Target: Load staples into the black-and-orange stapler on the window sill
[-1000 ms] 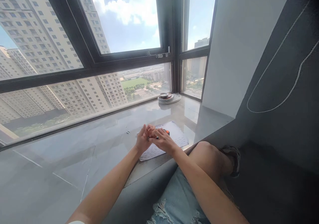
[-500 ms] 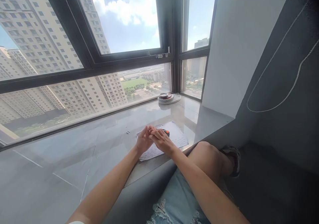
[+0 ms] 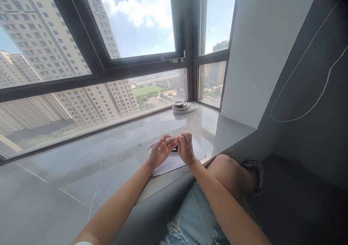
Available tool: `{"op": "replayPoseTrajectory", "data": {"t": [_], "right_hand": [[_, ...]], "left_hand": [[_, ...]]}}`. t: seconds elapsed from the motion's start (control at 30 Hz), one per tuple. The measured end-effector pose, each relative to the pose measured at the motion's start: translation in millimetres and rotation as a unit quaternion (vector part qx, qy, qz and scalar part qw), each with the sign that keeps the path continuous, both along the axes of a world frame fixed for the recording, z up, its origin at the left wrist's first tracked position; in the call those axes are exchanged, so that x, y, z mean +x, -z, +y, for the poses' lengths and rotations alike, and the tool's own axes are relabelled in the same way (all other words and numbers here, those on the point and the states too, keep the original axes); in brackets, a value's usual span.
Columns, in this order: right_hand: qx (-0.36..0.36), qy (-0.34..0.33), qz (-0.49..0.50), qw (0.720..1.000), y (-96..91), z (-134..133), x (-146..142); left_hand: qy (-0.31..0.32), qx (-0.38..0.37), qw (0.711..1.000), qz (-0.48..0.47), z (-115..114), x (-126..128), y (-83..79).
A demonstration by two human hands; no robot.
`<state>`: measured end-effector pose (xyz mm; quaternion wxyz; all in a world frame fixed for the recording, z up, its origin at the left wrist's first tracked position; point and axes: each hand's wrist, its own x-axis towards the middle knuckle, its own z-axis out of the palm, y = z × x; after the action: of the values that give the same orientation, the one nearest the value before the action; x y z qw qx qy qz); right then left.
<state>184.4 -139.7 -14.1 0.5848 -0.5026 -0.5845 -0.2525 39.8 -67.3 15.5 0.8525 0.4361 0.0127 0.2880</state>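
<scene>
Over a white sheet of paper [image 3: 174,164] with lines of writing, my two hands meet at the fingertips. My left hand [image 3: 160,153] has its palm turned up and its fingers stretched toward the right. My right hand [image 3: 186,150] is bent at the wrist, its fingers curled and pinched together at the left fingertips. Whatever sits in that pinch is too small or hidden to name. Behind the fingers a black object [image 3: 176,148] on the paper shows only in part.
Small bits [image 3: 139,144] lie on the glossy windowsill [image 3: 119,150] left of the paper. A stack of plates [image 3: 181,107] stands in the window corner. My bent knee [image 3: 223,167] rests against the sill's front edge. A beaded cord [image 3: 296,119] hangs at right.
My right hand has lifted and shifted right, from lying over the left fingers to a raised pinch. My left hand has opened out more. The black object's orange part is now covered.
</scene>
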Motion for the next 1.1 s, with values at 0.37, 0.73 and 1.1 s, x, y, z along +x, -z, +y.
{"op": "replayPoseTrajectory", "data": {"t": [0.37, 0.73, 1.1], "right_hand": [[-0.143, 0.119, -0.214, 0.959, -42.5, 39.3, 72.4], [-0.309, 0.219, -0.202, 0.903, -9.3, 41.5, 168.5], [-0.397, 0.212, -0.284, 0.847, -0.3, 56.3, 167.2]], "left_hand": [[-0.039, 0.023, 0.999, 0.008, 2.3, -0.2, 0.3], [-0.166, 0.038, 0.985, 0.017, 15.6, -17.6, -25.7], [-0.479, 0.409, 0.592, 0.503, 102.2, -104.1, -16.3]]}}
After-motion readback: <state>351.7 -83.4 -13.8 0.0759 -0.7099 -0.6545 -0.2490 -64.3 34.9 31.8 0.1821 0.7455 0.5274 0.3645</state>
